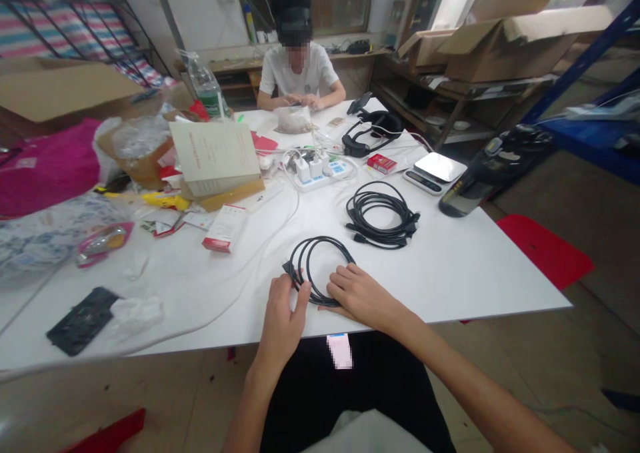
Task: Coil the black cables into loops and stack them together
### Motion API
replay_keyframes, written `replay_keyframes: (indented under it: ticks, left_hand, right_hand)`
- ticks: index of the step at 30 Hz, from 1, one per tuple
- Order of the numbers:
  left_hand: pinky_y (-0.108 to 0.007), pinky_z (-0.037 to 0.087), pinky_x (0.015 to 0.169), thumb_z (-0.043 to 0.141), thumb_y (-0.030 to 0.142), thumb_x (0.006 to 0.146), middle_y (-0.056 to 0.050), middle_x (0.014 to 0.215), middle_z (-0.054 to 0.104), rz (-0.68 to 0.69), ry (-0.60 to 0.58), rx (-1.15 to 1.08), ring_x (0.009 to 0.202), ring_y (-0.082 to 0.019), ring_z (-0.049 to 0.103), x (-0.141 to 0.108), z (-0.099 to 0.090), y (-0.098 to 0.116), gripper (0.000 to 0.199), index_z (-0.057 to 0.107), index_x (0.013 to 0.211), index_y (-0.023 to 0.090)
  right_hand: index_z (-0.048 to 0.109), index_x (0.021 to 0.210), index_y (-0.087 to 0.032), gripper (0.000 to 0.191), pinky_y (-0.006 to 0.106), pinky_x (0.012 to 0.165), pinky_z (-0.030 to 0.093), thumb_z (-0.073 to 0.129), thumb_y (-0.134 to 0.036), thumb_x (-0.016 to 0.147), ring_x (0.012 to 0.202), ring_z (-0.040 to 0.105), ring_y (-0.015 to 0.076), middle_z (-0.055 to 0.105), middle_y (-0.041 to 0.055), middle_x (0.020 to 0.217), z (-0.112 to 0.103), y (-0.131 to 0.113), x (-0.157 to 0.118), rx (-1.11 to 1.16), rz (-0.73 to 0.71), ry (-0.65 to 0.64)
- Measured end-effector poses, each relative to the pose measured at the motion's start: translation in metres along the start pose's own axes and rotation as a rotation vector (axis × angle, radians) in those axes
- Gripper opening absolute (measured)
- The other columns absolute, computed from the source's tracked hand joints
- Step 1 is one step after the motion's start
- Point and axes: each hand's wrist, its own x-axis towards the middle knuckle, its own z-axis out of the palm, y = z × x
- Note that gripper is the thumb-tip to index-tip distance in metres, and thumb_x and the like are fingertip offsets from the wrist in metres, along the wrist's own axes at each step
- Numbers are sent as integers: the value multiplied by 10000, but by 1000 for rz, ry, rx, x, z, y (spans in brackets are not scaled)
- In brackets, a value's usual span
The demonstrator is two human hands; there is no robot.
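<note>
A black cable lies in loose loops near the front edge of the white table. My left hand grips the left side of the loops, where a connector end sticks out by the fingers. On the right side of the same coil, my right hand has its fingers curled round the loops. Behind and to the right rests a larger bundle of coiled black cables, several connectors showing at its lower edge; neither hand touches it.
A power strip with plugged-in chargers stands mid-table. Right of it are a red box, a digital scale and a dark bottle. Clutter and a white-and-red box occupy the left. Across sits a person.
</note>
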Motion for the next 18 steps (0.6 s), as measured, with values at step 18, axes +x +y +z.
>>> replay_keyframes:
  ticks: [18]
  left_hand:
    - [-303, 564, 871, 591, 485, 1085, -58, 960, 741, -114, 388, -231, 917, -190, 705, -3, 0, 1, 339, 749, 1114, 186]
  right_hand:
    - [642, 1259, -198, 346, 444, 1008, 459, 601, -484, 1070, 1136, 613, 285, 697, 122, 1245, -8, 125, -60, 50, 504, 185]
